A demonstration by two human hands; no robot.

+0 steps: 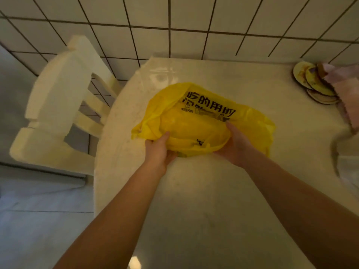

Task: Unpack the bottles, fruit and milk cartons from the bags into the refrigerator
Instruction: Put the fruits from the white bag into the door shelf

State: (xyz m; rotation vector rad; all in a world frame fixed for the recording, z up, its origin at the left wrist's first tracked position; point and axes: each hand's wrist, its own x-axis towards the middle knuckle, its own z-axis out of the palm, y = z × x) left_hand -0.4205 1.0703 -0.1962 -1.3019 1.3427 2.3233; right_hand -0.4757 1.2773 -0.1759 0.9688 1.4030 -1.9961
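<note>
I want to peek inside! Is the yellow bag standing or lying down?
Lying down: the yellow bag sprawls on the table, left hand and right hand gripping its near edge.

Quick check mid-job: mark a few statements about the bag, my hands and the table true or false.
1. Both the left hand and the right hand hold the near edge of the yellow bag. True.
2. The bag lies on the chair. False: it lies on the table; the white chair stands left of the table.
3. A milk carton stands on the table beside the bag. False: no carton shows, and what the bag holds is hidden.
4. The bag bears black printed characters. True.
5. Overlapping round dishes sit at the table's far right, beside a pink cloth. True.
</note>
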